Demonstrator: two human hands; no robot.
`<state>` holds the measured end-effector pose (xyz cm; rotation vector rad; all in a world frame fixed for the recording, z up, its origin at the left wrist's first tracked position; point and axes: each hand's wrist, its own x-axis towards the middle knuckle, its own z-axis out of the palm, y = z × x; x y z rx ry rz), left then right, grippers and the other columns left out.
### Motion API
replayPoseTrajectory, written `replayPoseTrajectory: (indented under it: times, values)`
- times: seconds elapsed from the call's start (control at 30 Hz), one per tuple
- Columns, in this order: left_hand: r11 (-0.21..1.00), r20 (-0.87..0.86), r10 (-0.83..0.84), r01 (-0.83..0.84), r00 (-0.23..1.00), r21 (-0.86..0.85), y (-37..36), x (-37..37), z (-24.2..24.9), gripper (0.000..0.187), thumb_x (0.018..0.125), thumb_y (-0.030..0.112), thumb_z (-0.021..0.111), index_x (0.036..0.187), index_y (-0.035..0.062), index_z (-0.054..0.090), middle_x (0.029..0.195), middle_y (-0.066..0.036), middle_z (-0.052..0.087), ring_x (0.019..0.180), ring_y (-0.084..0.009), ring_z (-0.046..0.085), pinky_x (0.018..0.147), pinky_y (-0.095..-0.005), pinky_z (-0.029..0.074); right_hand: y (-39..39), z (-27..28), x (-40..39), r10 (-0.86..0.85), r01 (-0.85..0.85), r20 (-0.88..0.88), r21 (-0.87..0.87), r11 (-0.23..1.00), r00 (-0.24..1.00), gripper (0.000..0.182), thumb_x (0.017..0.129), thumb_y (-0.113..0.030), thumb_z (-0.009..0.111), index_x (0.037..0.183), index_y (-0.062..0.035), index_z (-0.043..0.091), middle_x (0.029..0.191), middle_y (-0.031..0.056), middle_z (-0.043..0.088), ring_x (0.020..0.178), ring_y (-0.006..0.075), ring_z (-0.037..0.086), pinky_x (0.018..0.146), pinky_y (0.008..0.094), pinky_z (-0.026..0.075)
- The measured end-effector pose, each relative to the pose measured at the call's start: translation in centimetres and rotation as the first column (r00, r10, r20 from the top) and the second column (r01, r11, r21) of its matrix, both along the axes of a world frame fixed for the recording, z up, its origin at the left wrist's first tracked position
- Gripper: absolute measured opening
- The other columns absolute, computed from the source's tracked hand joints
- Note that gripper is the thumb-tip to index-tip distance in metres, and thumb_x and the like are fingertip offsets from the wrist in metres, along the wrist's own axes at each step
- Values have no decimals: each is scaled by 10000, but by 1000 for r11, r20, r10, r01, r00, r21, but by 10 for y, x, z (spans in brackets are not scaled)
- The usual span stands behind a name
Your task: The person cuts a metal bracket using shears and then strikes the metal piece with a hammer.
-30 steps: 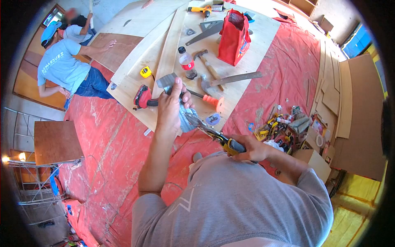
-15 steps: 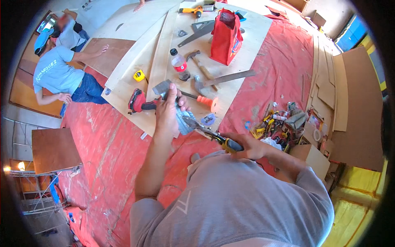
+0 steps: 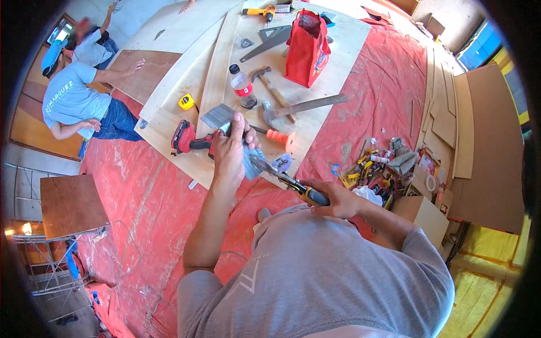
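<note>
A red floor sheet [image 3: 394, 73] spreads under the wooden table [image 3: 345, 56], and two co-workers [image 3: 76, 104] are off its left side. Just off its near edge, the wearer's right hand [image 3: 333, 200] is wrapped round the handles of the snips [image 3: 293, 183]. The left hand [image 3: 228, 151] is closed, thumb uppermost, on a ribbed strip [image 3: 217, 117] above the table's near edge. The snips' tips meet the strip's lower part; I can't tell how far the blades are parted.

To cut well, I'd seat the metal deep in the blades, square to the ribs, squeeze slowly, and keep the left fingers clear.

Counting by size on the table: one red bag [image 3: 304, 53] to its right, one handsaw [image 3: 269, 44] toward its far end, two hammers [image 3: 274, 93] right of its middle, one bottle [image 3: 242, 87] about its middle, one yellow tape measure [image 3: 186, 102] on its left.
</note>
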<state>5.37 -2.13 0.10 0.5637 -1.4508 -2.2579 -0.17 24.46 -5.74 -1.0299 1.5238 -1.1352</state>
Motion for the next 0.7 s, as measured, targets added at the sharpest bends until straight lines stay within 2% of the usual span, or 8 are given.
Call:
replayPoseTrajectory:
  times: [0.03,0.13,0.23,0.33,0.43,0.53,0.63,0.7]
  values:
    - [1000,7,-2,2,1000,-1,0,0,-2,386,971,427,547,792,91,482,618,6,443,552,-100,439,544,-283,447,1,1,0,-3,2,14,33,999,1000,704,795,-122,649,1420,-2,348,932,75,565,858,165,570,772,321,478]
    - [1000,29,-6,5,1000,30,-1,-1,-3,385,976,430,536,797,94,481,619,8,440,553,-100,437,551,-283,440,1,-6,4,-34,30,-52,-77,997,998,676,789,-134,654,1391,4,380,916,77,569,829,168,575,752,322,481]
    - [998,30,-5,3,1000,61,-1,-2,4,374,977,437,530,818,102,478,623,12,433,558,-101,435,565,-284,431,-1,-10,7,-63,60,-34,-89,994,997,636,783,-140,645,1359,9,420,866,77,566,775,160,567,697,326,473]
    - [993,9,-6,4,1000,120,-8,-7,1,362,975,445,529,846,111,474,630,14,428,571,-104,436,588,-291,430,-4,-11,9,-67,64,-101,-32,997,993,614,773,-133,630,1339,14,443,810,73,547,728,152,545,652,327,455]
    - [983,-27,-16,21,1000,182,-14,-8,-3,359,971,451,532,861,115,470,641,12,433,588,-110,442,617,-300,431,-7,-22,7,-63,61,-92,-20,998,994,586,766,-120,614,1316,20,469,770,67,526,701,150,526,625,330,443]
    - [984,-60,-14,24,998,177,-12,-7,-2,357,973,447,530,863,114,468,646,8,437,597,-116,447,636,-305,432,-9,-16,4,-94,93,-64,-19,995,993,559,762,-123,621,1286,24,495,781,53,529,715,150,526,649,324,448]
    - [981,-112,-75,94,991,171,-12,-5,-4,353,979,438,524,859,111,467,653,4,441,601,-121,455,641,-308,437,-7,-14,1,-108,103,-29,-134,986,994,497,780,-134,651,1236,13,519,810,33,546,753,145,536,686,316,453]
    - [982,-97,-127,139,987,124,-10,-5,-3,351,983,431,518,856,108,468,657,1,443,605,-125,463,640,-310,441,-1,-17,-5,25,-20,174,-31,999,984,501,812,-88,647,1273,12,476,964,49,573,888,149,561,810,307,459]
